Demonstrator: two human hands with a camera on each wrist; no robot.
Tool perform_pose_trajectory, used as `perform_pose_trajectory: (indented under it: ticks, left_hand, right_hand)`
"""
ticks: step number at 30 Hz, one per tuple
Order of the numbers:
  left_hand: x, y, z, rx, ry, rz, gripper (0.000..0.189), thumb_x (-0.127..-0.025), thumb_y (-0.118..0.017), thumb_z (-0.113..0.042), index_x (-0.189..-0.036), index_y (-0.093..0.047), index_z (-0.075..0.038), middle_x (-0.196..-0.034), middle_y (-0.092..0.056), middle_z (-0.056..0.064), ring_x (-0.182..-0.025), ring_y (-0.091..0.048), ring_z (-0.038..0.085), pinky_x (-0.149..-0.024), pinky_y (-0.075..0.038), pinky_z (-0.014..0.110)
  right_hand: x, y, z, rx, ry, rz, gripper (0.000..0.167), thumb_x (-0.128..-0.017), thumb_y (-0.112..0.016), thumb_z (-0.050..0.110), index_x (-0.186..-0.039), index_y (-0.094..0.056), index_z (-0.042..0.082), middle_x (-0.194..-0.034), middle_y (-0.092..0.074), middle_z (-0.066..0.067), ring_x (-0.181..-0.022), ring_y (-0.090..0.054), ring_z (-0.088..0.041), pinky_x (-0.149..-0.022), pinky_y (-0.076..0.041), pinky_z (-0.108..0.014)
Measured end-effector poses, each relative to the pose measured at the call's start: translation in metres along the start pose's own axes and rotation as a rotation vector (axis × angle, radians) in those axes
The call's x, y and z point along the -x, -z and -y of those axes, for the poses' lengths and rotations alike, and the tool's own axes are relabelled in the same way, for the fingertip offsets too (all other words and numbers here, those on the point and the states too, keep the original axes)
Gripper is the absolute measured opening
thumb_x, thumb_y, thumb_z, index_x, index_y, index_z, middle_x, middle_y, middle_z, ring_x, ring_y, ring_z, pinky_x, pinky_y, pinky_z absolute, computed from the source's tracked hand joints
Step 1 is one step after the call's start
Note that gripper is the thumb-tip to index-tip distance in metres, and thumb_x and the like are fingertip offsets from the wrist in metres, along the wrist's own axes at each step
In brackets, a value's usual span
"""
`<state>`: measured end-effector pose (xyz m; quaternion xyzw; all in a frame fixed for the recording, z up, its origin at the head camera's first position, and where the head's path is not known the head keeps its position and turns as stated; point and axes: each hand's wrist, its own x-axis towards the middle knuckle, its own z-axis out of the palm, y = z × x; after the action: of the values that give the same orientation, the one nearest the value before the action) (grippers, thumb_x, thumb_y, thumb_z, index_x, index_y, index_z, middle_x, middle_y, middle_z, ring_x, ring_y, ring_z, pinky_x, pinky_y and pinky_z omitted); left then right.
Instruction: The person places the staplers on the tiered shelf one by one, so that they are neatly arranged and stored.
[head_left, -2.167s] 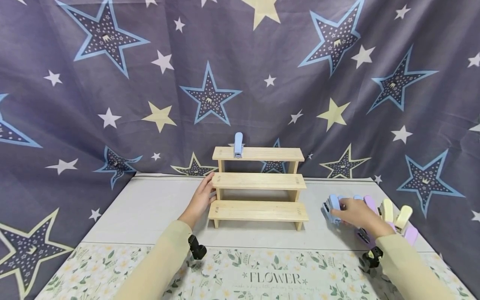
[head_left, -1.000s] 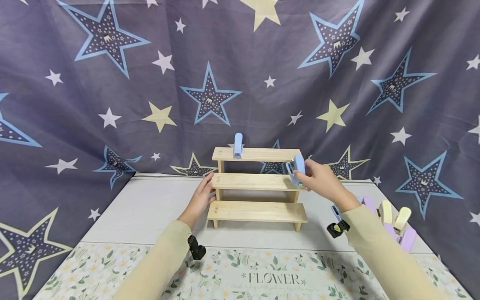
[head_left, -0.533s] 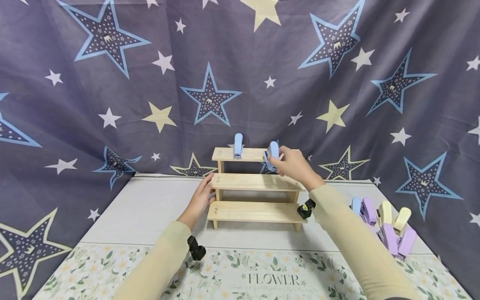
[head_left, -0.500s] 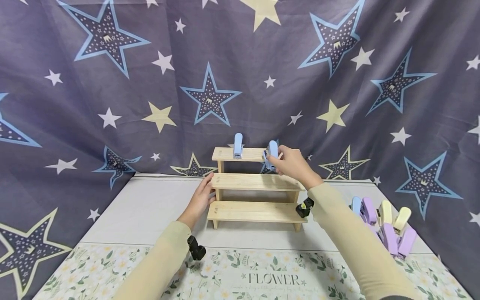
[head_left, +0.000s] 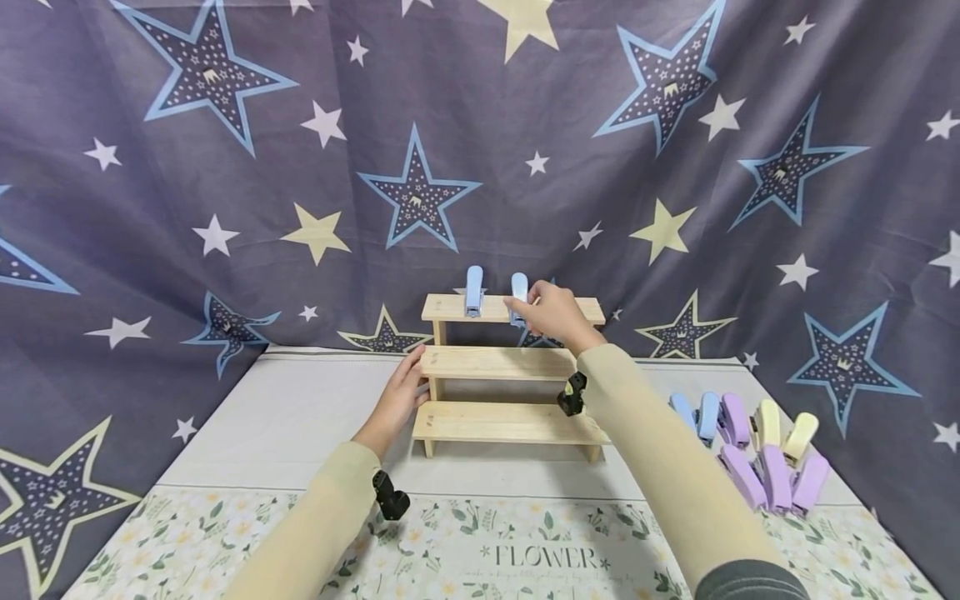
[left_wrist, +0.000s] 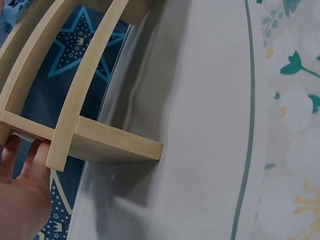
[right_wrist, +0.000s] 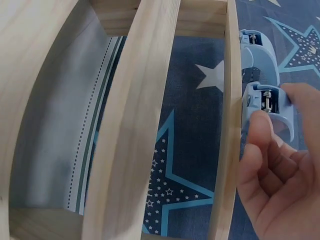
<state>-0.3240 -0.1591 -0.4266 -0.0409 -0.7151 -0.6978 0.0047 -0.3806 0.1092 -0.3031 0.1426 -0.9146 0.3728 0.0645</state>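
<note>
My right hand [head_left: 555, 315] pinches a light blue stapler [head_left: 519, 287] between thumb and fingers at the top step of a three-step wooden shelf [head_left: 517, 362]. Just left of it on that step stands another light blue stapler [head_left: 474, 292]. Seen from the right wrist, the held stapler [right_wrist: 285, 117] has its metal inside showing and sits close beside the other one. My left hand [head_left: 399, 398] grips the shelf's left side at the middle step. In the left wrist view, its fingers [left_wrist: 39, 162] curl behind the wooden side piece.
On the right of the table lie several more staplers: light blue [head_left: 707, 417], purple [head_left: 776, 479] and yellow [head_left: 801, 437]. A starry curtain [head_left: 547, 217] hangs right behind the shelf. In front lies a floral mat [head_left: 442, 542] printed with FLOWER.
My right hand has lifted a light blue stapler from the group on the right and carried it up and left to the top step. The left hand has stayed on the shelf.
</note>
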Motion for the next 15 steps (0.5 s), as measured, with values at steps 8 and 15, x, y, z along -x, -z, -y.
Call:
perform_pose_trajectory:
  ticks: [8,15]
  left_hand:
    - [0.000,0.000,-0.001,-0.005,-0.002,0.002,0.049,-0.112,-0.027,-0.023,-0.161,-0.022,-0.018,-0.159,-0.027,0.018,-0.141,-0.033,0.040,-0.116,-0.032,0.054]
    - [-0.001,0.000,0.000,-0.002,0.009,0.003,0.050,-0.112,-0.027,-0.025,-0.161,-0.021,-0.017,-0.159,-0.027,0.019,-0.141,-0.033,0.040,-0.116,-0.032,0.054]
  right_hand:
    - [-0.009,-0.006,0.007,0.018,-0.046,-0.025,0.050,-0.097,-0.059,0.055,-0.093,-0.053,0.006,-0.066,-0.060,-0.006,-0.062,-0.059,-0.022,-0.060,-0.047,-0.032]
    - [-0.013,-0.014,0.006,0.025,-0.075,-0.073,0.051,-0.097,-0.057,0.057,-0.096,-0.050,0.006,-0.076,-0.053,-0.007,-0.061,-0.048,-0.019,-0.061,-0.044,-0.032]
